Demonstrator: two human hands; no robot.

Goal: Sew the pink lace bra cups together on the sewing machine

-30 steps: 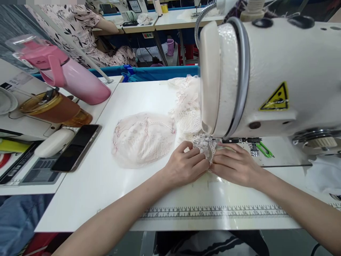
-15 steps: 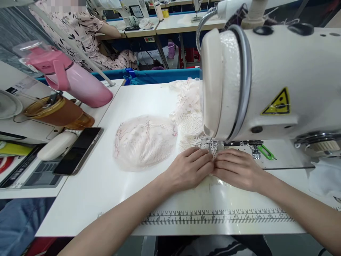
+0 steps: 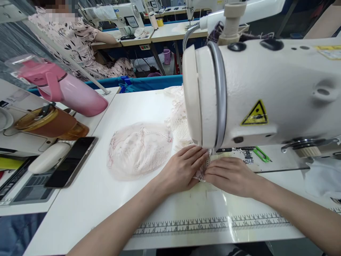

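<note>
White lace fabric point(image 3: 201, 172) runs between my two hands, just in front of the sewing machine head point(image 3: 205, 96). My left hand point(image 3: 183, 167) rests over the lace with its fingers bent and close together, gripping it against the table. From the right, my right hand point(image 3: 231, 176) pinches the edge of the same lace; its fingertips are partly tucked out of sight. More of the lace lies bunched point(image 3: 178, 119) behind my left hand, beside the machine. The needle and presser foot are hidden behind the machine head. A pale sheer lace piece with reddish threads point(image 3: 140, 151) lies flat to the left.
At left are a phone point(image 3: 71, 161), a white oval case point(image 3: 49, 157), an amber cup point(image 3: 53, 122) and a pink bottle point(image 3: 77, 94). Green thread snips point(image 3: 261, 154) lie on the machine bed. A ruler strip point(image 3: 210, 225) runs along the front edge. Another person point(image 3: 66, 39) sits beyond.
The camera view has shifted, so the machine appears further left. My hands have moved slightly apart, and more lace shows between them.
</note>
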